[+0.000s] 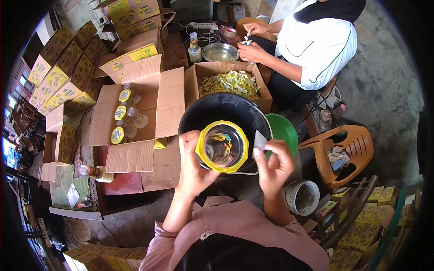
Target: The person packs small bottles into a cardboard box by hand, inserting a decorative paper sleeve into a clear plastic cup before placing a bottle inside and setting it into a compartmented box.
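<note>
My left hand (193,162) grips a clear plastic cup (223,146) by its side, its broad yellow-rimmed end facing up at me. Colourful print shows inside the yellow ring; I cannot tell whether a clear cover lies over it. Between the thumb and fingers of my right hand (274,166) is a small pale flat piece (260,139), beside the cup and apart from it. Whether the piece is paper or plastic is unclear. Both hands are over a large black bucket (217,105) with a wire handle.
An opened carton (132,155) at left holds several lidded cups (120,112). Behind the bucket stands a carton of yellow wrapped sachets (234,84). A green basin (283,132), an orange plastic chair (359,149) and a white pail (301,198) lie right. A seated co-worker (315,50) handles something small.
</note>
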`<state>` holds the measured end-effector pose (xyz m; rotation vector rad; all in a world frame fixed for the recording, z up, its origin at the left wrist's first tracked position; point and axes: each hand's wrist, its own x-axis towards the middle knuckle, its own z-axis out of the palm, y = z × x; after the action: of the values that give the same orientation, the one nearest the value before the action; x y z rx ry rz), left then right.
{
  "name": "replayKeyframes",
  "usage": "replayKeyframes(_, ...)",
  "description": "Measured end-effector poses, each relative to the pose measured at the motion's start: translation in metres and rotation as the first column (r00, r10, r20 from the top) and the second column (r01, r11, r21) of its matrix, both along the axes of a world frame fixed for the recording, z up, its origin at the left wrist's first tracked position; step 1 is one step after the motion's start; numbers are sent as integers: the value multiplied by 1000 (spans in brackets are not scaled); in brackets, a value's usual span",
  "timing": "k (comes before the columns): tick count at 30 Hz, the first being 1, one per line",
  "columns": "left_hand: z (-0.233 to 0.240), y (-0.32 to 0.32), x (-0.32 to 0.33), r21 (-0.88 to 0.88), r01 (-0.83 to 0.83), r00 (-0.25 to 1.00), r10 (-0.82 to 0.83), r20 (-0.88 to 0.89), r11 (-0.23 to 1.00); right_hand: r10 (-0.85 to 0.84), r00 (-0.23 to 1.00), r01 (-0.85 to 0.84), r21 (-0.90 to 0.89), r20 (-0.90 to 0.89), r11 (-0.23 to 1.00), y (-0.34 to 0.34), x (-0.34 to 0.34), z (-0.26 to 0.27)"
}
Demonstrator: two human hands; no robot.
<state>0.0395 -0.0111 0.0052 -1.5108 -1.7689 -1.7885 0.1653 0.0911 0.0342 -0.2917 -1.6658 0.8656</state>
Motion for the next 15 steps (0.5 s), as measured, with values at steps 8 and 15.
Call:
replayKeyframes(8,4,6,10,-35,-30,996,27,-86,999,12,1000,-12,-6,-19,1000,-7,-1,-8)
replayKeyframes(15,-6,7,20,-4,83,992,-83,90,997,6,999,-5,27,-47,1000,-9,-1,-10)
